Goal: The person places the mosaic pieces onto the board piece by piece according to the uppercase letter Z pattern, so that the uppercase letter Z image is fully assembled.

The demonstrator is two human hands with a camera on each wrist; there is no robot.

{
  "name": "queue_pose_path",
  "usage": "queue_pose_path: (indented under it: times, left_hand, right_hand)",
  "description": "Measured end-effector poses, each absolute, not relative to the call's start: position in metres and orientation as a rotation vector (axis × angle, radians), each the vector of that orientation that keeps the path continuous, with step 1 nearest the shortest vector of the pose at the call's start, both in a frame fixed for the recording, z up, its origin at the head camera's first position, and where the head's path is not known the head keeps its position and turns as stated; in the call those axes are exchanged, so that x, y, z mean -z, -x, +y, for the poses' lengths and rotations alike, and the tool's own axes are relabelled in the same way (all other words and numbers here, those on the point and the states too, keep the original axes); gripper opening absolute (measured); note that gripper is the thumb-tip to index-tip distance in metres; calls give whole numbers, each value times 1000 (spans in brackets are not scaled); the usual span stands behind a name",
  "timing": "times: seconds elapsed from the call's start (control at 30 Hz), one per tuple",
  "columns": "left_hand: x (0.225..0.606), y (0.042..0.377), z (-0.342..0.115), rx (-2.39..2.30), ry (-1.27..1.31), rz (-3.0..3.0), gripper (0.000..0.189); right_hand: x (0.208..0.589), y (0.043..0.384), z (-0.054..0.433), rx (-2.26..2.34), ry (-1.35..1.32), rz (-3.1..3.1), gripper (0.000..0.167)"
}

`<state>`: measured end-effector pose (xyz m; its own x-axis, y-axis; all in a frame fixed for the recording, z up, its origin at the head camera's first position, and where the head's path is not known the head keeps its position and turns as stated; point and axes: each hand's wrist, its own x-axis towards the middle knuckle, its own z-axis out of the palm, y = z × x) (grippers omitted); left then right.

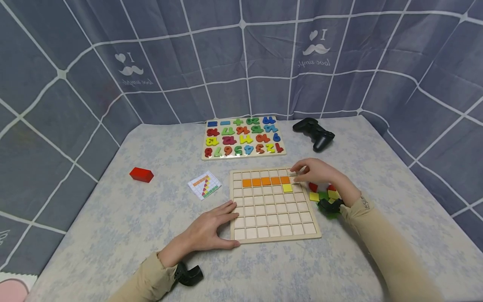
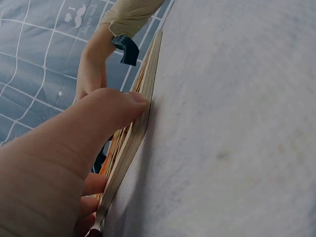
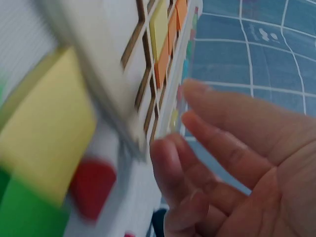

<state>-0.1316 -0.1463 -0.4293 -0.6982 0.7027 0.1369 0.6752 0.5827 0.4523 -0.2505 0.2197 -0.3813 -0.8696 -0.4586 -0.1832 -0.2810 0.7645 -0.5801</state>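
Note:
A wooden grid board lies flat on the table. Several orange square tiles form a row near its far side, with one yellow tile below the row's right end. My left hand rests against the board's left side; its thumb touches the near left corner. Above the far right corner is my right hand, fingers bent, thumb and fingertips apart, and no tile shows between them. Loose red, yellow and green tiles lie right of the board, partly hidden by the right wrist.
A pattern card lies left of the board, and a red block sits farther left. Behind the board are a number puzzle and a black game controller. Grey-blue checked curtains enclose the table.

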Motion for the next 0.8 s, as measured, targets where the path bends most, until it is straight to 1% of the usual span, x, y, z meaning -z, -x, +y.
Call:
queue_pose_path:
  times: [0.4,0.8]
  left_hand:
    - [429,131,-146,-723,-1207,2769,76]
    - [430,132,-146,-731,-1220,2770,76]
  right_hand:
    - [385,232,264,916,589,2575,36]
    - [398,230,266,999,539,2575,35]
